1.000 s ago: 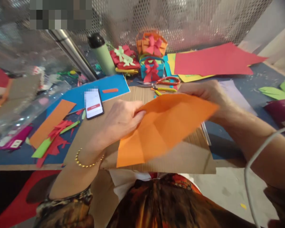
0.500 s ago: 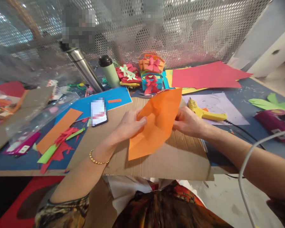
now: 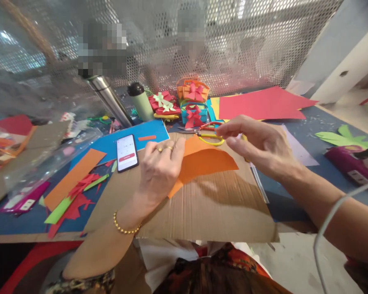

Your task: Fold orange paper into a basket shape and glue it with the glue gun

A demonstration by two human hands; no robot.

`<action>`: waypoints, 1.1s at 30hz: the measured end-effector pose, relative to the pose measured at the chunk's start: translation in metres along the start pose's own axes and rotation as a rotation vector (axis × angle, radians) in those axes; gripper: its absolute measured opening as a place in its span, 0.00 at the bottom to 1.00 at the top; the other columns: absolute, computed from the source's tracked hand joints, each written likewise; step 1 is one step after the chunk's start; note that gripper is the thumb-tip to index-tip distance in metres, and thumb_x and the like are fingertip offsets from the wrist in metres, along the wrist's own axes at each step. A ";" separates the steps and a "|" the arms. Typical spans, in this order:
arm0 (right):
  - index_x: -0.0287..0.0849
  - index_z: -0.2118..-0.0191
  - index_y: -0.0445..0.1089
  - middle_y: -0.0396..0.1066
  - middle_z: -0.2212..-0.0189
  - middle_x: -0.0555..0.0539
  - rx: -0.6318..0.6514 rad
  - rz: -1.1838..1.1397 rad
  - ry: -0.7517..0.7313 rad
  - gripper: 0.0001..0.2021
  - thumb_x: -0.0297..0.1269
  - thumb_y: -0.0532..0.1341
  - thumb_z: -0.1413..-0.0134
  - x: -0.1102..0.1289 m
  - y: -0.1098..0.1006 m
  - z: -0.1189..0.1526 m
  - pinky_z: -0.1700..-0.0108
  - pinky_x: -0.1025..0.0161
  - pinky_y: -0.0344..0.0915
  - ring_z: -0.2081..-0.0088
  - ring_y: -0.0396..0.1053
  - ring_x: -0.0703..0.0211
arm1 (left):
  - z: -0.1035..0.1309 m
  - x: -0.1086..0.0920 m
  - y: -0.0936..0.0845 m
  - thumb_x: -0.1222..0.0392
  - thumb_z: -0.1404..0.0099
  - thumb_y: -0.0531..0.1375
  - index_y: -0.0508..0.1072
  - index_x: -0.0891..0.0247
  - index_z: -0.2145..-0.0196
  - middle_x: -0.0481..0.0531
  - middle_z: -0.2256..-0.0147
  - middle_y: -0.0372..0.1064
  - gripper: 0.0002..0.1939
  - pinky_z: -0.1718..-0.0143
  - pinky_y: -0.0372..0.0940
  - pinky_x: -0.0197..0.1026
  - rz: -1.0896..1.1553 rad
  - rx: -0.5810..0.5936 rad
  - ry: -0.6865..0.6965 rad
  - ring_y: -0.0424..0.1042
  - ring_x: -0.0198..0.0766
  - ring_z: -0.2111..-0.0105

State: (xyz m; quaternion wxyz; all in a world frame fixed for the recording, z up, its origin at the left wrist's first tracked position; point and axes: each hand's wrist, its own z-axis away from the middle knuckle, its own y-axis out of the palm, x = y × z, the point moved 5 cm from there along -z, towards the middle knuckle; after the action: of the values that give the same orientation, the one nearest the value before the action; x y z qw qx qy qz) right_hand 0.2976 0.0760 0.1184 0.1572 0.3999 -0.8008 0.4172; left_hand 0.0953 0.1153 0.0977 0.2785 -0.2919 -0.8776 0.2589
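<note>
My left hand (image 3: 162,169) is closed on the left side of an orange paper sheet (image 3: 205,163), which curls over the cardboard (image 3: 217,220). Scissors (image 3: 211,140) with red and yellow handles lie just behind the sheet, blades toward the left. My right hand (image 3: 257,145) hovers at their handles, thumb and fingers apart, holding nothing; whether a fingertip touches a handle cannot be made out. A yellow glue gun (image 3: 244,141) is mostly hidden behind my right hand.
A phone (image 3: 127,153) and paper scraps (image 3: 79,192) lie on the left. Behind stand a steel flask (image 3: 112,100), a green bottle (image 3: 141,102) and small paper baskets (image 3: 194,102). Red sheets (image 3: 260,104) lie at the back right. A white cable (image 3: 322,228) crosses my right forearm.
My right hand has let go of the orange sheet and moved to the scissors. The sheet has come down toward the cardboard, with my left hand still on it.
</note>
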 end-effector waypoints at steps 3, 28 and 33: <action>0.42 0.46 0.69 0.76 0.52 0.39 -0.040 0.180 -0.268 0.16 0.40 0.59 0.37 0.027 0.002 0.009 0.53 0.51 0.67 0.53 0.73 0.49 | 0.001 -0.003 -0.015 0.72 0.28 0.55 0.72 0.71 0.43 0.60 0.64 0.81 0.18 0.61 0.65 0.48 -0.013 -0.158 0.043 0.79 0.44 0.65; 0.45 0.75 0.64 0.66 0.78 0.53 -0.461 0.978 -0.498 0.13 0.24 0.58 0.41 0.096 -0.007 0.048 0.53 0.54 0.52 0.71 0.54 0.59 | 0.018 -0.069 -0.059 0.76 0.31 0.58 0.61 0.65 0.30 0.59 0.55 0.83 0.34 0.44 0.76 0.49 0.131 -0.354 -0.139 0.83 0.42 0.57; 0.45 0.76 0.65 0.64 0.78 0.52 -0.441 0.993 -0.445 0.13 0.23 0.57 0.42 0.100 -0.008 0.050 0.57 0.54 0.49 0.70 0.54 0.58 | 0.017 -0.077 -0.063 0.75 0.31 0.58 0.58 0.62 0.28 0.56 0.60 0.83 0.36 0.45 0.77 0.50 0.119 -0.358 -0.131 0.84 0.41 0.64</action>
State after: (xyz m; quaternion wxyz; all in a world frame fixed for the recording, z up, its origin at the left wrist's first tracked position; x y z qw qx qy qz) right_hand 0.2447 -0.0172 0.1509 -0.1495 0.0126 -0.9738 0.1707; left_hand 0.1130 0.0164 0.0983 0.1486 -0.3706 -0.9071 0.1330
